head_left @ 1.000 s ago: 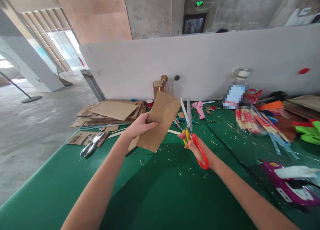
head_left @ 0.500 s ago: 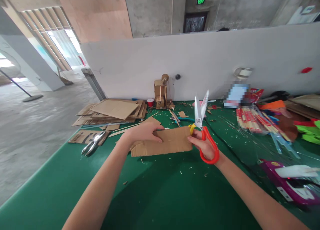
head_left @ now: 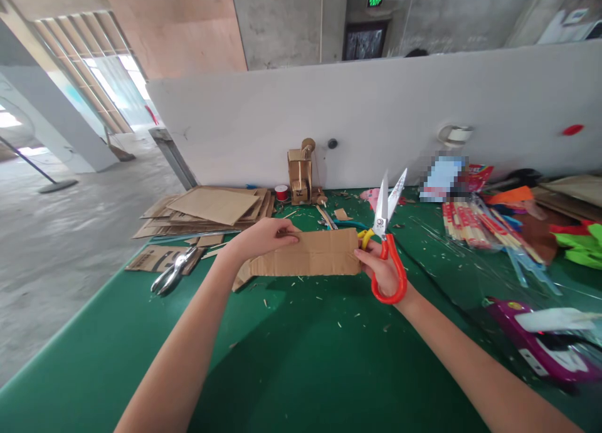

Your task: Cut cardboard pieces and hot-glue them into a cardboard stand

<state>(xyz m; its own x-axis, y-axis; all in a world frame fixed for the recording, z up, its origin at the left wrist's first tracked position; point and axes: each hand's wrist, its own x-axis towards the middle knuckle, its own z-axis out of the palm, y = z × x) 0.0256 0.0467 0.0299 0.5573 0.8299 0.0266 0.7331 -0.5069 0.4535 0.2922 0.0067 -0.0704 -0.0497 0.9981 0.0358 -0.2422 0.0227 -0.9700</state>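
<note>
Above the green table (head_left: 301, 358), short of its far edge, the left hand (head_left: 266, 235) pinches a brown rectangular cardboard piece (head_left: 324, 254); the right hand (head_left: 383, 276) pinches its right end and holds red-and-yellow-handled metal scissors (head_left: 380, 222). Apparently positioning; cutting would require turning the scissors inward.

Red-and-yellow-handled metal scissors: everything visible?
The scissors have two silver, metal-looking blades joined at a round pivot, one large red handle loop and a yellow handle partly hidden by the right hand. The blades stand apart in a V, tips up. The right hand holds them over the green table, beside the brown cardboard strip's right end; contact with the strip is unclear.
</note>
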